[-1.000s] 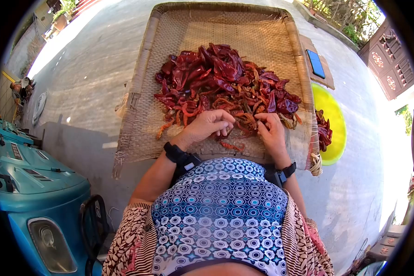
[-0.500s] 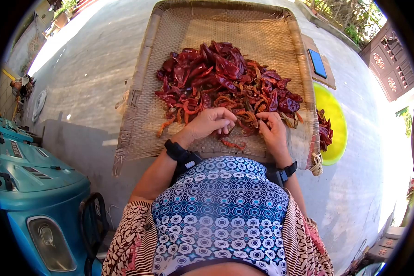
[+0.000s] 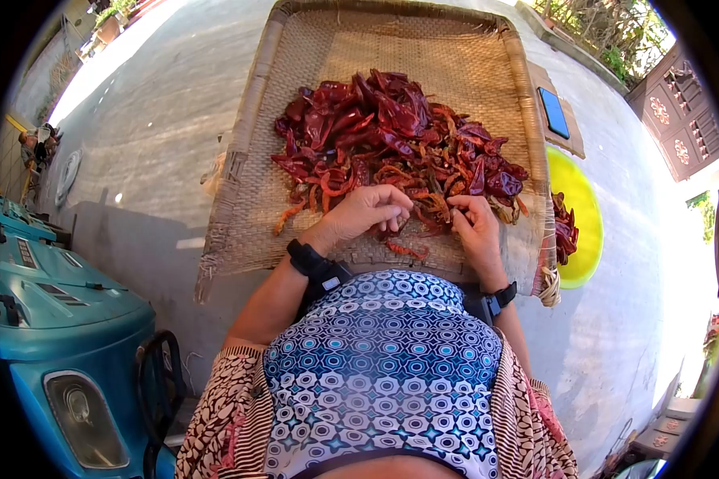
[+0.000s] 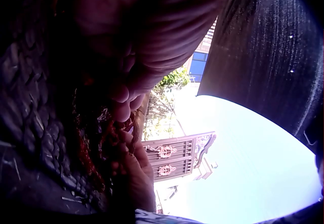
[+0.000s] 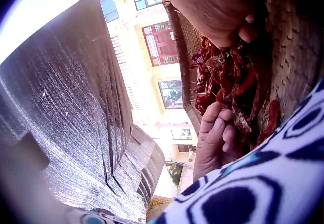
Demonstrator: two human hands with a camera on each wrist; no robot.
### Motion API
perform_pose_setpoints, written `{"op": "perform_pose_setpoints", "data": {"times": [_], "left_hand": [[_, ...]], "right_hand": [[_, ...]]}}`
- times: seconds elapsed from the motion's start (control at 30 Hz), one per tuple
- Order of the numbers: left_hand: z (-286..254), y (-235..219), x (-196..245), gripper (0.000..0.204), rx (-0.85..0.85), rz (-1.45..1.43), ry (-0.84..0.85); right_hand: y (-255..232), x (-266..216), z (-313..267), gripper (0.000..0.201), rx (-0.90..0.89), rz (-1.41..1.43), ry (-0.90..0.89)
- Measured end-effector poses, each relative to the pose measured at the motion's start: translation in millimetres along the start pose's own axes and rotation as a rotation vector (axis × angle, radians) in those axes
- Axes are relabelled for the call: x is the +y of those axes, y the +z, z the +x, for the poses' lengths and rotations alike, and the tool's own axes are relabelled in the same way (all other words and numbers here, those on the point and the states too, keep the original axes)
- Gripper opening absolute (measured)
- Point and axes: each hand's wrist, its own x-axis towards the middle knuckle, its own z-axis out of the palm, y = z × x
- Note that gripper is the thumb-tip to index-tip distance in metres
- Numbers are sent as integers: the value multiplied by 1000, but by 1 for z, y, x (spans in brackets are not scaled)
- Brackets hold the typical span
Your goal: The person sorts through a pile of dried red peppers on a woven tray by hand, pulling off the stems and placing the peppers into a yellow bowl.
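A heap of dark red dried chili peppers (image 3: 375, 120) lies on a woven bamboo tray (image 3: 311, 48), with thinner, shrivelled orange-red ones along its near side. At that near edge works my left hand (image 3: 366, 214), fingers curled and thumb against them, pinching a dried chili whose body is mostly hidden under the fingertips. Just to its right, my right hand (image 3: 477, 231) pinches a shrivelled chili between thumb and forefinger. Both hands' fingertips meet the peppers in the right wrist view, where the left hand (image 5: 215, 133) appears below. One loose orange chili (image 3: 406, 251) lies between the wrists.
Right of the tray, a yellow-green basin (image 3: 587, 223) holds more red peppers. A phone (image 3: 553, 112) lies on cardboard beyond it. At left stand a blue-green vehicle (image 3: 64, 319) and a dark chair frame (image 3: 158, 383).
Both hands keep nearly the same place and finger pose at the heap's near edge. The head view has shifted slightly; the heap looks unchanged.
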Motion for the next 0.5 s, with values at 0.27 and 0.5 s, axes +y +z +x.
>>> {"op": "perform_pose_setpoints", "data": {"times": [0.27, 0.5], "left_hand": [[1, -2, -4, 20, -19, -29, 18], [-1, -1, 1, 20, -22, -29, 16]], "right_hand": [[-1, -2, 0, 17, -10, 17, -10], [-1, -2, 0, 16, -26, 39, -5]]}}
